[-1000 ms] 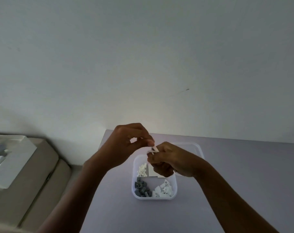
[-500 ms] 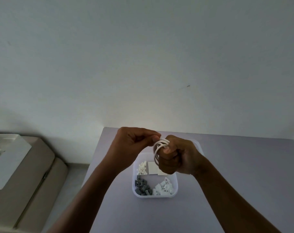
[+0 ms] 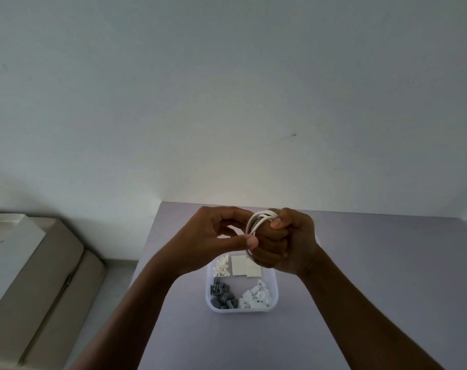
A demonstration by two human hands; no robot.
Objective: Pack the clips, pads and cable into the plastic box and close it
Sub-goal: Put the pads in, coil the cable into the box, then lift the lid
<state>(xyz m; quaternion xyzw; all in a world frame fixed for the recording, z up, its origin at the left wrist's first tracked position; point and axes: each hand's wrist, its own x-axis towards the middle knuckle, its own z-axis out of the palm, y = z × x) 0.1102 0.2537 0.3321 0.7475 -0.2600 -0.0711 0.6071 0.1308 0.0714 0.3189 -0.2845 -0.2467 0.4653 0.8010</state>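
Note:
A clear plastic box stands open on the purple table. Inside lie grey clips at the near left, white clips at the near right, small white clips at the far left and white pads beside them. Above the box my right hand grips a coiled white cable wound round its fingers. My left hand pinches the cable at the coil's lower left edge. The box's lid is hidden behind my hands.
A beige sofa or cushion stands left of the table, with a white foam tray lying on it. A plain white wall rises behind the table. A grey floor strip separates sofa and table.
The cable has been wound into a visible coil round my right hand's fingers. My left hand has shifted from the top of the coil down to its lower left edge.

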